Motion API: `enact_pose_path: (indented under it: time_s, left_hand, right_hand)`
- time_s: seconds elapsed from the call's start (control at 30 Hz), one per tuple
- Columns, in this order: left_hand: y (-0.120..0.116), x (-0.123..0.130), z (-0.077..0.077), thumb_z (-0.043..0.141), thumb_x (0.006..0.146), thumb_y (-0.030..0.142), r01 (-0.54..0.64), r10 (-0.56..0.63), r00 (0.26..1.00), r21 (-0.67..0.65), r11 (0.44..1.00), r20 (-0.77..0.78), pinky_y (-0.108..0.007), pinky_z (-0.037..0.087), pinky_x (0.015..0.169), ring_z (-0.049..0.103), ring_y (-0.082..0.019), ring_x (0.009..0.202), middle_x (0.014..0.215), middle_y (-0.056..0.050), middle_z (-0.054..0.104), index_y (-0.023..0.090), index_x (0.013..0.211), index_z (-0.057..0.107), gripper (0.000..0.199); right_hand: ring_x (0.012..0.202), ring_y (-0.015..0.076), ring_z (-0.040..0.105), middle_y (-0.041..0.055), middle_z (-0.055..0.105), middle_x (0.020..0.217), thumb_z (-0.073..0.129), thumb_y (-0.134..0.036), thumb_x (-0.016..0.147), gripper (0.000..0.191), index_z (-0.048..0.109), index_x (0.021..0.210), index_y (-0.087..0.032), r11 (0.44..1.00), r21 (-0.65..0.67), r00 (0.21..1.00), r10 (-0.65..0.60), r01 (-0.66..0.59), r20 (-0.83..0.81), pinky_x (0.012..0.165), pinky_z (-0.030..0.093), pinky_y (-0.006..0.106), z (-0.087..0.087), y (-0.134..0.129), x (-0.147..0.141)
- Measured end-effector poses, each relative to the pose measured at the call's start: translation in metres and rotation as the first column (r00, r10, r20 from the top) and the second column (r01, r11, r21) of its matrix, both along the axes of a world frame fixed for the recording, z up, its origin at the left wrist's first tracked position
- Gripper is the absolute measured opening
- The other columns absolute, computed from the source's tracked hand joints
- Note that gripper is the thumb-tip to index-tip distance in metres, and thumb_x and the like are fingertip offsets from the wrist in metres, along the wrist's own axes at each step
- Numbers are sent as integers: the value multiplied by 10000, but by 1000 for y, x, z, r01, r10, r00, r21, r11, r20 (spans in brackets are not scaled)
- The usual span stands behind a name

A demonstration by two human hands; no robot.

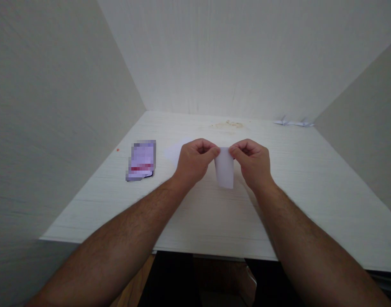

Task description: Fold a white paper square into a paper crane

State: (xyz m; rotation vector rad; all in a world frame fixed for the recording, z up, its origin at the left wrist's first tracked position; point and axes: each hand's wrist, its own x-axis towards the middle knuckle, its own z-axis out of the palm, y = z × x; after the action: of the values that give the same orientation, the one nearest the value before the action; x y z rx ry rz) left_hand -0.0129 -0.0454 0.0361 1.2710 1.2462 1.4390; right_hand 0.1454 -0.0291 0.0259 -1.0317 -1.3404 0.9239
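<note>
A small white strip of paper hangs between my hands above the table, its lower end loose and slightly curled. My left hand pinches its upper left corner between thumb and fingers. At the upper right corner, my right hand grips it the same way. Behind my left hand, another white sheet of paper lies on the table, partly covered by that hand.
A phone with a blurred-out screen lies on the white table at left, near a tiny orange speck. Folded white paper pieces rest at the back right. Walls enclose the table's back and sides.
</note>
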Motion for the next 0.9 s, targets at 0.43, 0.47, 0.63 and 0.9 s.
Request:
enact_pose_path:
  time_s: [0.43,0.47,0.63,0.9]
  left_hand:
    - [2,-2,-4,731,755,380,43,-44,989,-9,999,-140,-234,296,489,397,-78,507,540,45,520,167,644,641,256]
    - [1,-2,-4,737,750,381,57,-58,988,-11,998,-140,-233,305,499,403,-78,516,553,43,530,165,651,650,253]
    - [3,-1,-6,743,738,356,29,-33,986,-27,999,-163,-235,309,516,416,-79,533,572,34,546,153,638,646,246]
    - [2,-3,-7,703,787,410,89,-97,962,-46,995,-256,-242,322,532,434,-86,552,585,31,546,157,638,646,299]
  right_hand:
    - [556,102,506,-40,614,589,744,-258,736,133,670,644,-196,999,6,997,-53,54,-60,565,412,268,-3,3,-1]
    - [559,103,513,-38,617,590,746,-257,733,134,670,641,-196,998,4,996,-59,59,-67,567,418,269,-3,3,-1]
    - [548,107,521,-36,613,573,743,-261,722,140,663,630,-195,999,-18,995,-47,45,-92,570,439,278,-2,3,-2]
    - [568,113,538,-32,632,599,754,-268,714,126,674,643,-201,997,-22,993,-73,72,-97,575,451,281,-5,6,-1]
